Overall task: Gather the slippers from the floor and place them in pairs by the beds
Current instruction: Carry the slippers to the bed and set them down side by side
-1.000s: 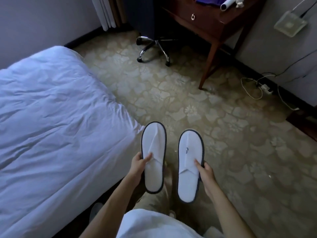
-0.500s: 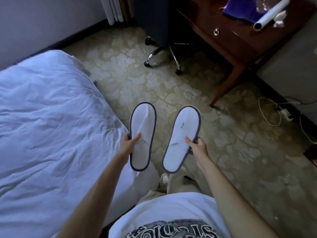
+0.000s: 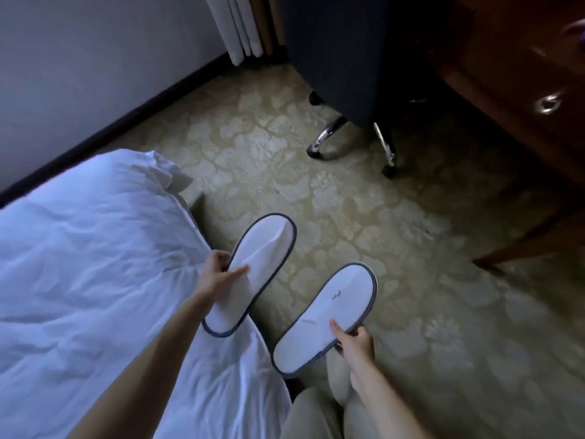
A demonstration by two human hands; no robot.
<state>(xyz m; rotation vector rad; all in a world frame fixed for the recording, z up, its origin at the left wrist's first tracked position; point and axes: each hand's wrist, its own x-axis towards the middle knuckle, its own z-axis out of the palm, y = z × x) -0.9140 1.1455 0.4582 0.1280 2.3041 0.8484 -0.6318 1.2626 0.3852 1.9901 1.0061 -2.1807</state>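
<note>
**Beside the bed: one slipper in each hand, held above the carpet**

Beside the bed (image 3: 79, 280), the left hand (image 3: 218, 274) is gripping the left slipper (image 3: 253, 270) at its mid-length, thumb on top, fingers closed under the near edge. The right hand (image 3: 354, 340) is pinching the right slipper (image 3: 329, 315) near its heel, thumb on top, fingers curled beneath. Both slippers are hanging clear of the carpet (image 3: 411, 296), toes pointing up and to the right, well apart from each other.

Against the frame half a second ago, the slippers are no longer level: the left one is now sitting higher and overlapping the bed's edge, the right one lower and tilted further. The chair (image 3: 342, 58) and desk (image 3: 522, 90) are now showing much closer, and the items on the desk top are out of view.

A small dark mark is showing on the right slipper's upper; it is too small to read.
</note>
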